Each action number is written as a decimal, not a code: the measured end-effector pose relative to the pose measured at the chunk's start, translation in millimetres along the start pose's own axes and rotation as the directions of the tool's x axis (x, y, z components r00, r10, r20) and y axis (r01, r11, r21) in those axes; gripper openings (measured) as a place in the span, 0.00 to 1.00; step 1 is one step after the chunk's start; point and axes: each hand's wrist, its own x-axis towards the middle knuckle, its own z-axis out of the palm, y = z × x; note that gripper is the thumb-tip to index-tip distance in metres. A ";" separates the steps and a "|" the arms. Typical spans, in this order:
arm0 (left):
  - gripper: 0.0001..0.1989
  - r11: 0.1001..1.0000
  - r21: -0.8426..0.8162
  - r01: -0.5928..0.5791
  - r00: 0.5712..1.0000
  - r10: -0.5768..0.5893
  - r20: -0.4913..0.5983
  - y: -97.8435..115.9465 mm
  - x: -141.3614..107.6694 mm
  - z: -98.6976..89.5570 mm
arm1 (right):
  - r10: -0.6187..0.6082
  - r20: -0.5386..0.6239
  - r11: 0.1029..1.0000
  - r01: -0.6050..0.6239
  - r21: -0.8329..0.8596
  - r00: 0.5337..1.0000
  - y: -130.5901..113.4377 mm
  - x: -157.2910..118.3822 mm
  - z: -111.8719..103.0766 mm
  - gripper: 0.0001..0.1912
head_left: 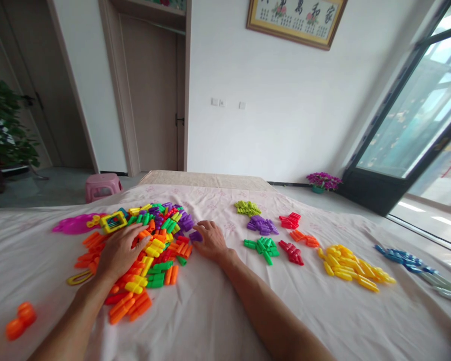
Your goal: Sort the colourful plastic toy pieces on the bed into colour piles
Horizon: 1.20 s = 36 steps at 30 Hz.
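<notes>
A heaped pile of plastic toy pieces point(156, 248) in orange, yellow, green, red and purple lies on the cloth. My left hand point(122, 248) rests on its left side, thumb apart from the fingers and nothing visibly held. Just beyond those fingers is a yellow square frame point(114, 221), beside a magenta plastic piece point(73, 224). At the pile's right edge, my right hand point(211, 241) has its fingers closed on a purple plastic piece point(195, 236). Other purple pieces point(187, 221) lie just past its fingertips.
To the right sit separate groups: lime point(248, 207), purple point(262, 225), green point(265, 247), two red, orange point(304, 238), yellow point(351, 265) and blue point(404, 258). Orange round pieces point(20, 321) lie at the lower left. A pink stool point(103, 187) stands beyond the table.
</notes>
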 end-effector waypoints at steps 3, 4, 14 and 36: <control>0.26 1.000 -0.009 -0.002 1.000 0.002 0.009 -4.1 -0.4 2.9 | -0.065 0.085 0.998 0.064 0.022 0.994 3.9 -0.5 1.6 0.23; 0.26 1.000 -0.011 -0.002 1.000 0.002 0.009 -5.7 -0.5 4.1 | -0.067 0.106 0.998 0.065 0.024 0.992 5.7 -0.3 1.6 0.22; 0.27 1.000 -0.023 -0.011 1.000 0.011 -0.003 -12.0 -1.2 8.7 | 0.441 -0.220 0.873 -0.473 -0.121 0.870 68.9 -5.6 -48.8 0.20; 0.25 1.000 -0.022 0.007 1.000 -0.007 -0.010 -1.7 -0.2 1.6 | 0.055 -0.119 0.997 -0.047 0.067 0.991 26.4 10.9 -8.3 0.30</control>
